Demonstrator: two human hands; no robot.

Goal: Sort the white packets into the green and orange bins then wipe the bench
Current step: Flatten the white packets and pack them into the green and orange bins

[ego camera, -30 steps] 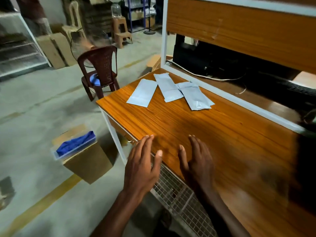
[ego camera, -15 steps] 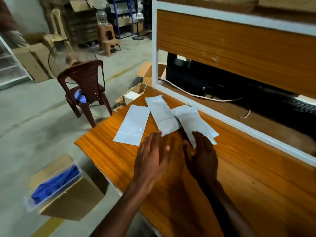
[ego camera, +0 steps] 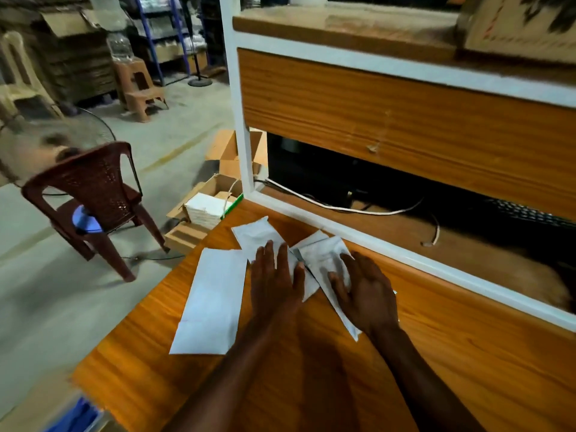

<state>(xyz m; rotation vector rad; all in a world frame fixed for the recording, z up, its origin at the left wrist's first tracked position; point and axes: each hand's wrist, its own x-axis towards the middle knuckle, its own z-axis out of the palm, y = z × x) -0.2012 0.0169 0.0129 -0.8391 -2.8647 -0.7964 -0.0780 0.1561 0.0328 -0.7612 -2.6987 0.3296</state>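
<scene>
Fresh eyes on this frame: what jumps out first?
Two hands lie flat on white packets at the far left end of the orange wooden bench: the left hand on the middle packet, the right hand on the right packet. A third packet lies untouched beside them; a brown plastic chair stands on the floor at left.

On the bench (ego camera: pixel 467 369) lie 3 packets side by side: the left packet (ego camera: pixel 212 304) alone, the middle packet (ego camera: pixel 258 235) under the left hand (ego camera: pixel 276 285), the right packet (ego camera: pixel 321 260) under the right hand (ego camera: pixel 367 294). A chair (ego camera: pixel 93 194) stands on the floor left of the bench, with a box (ego camera: pixel 205 207) between them.
</scene>
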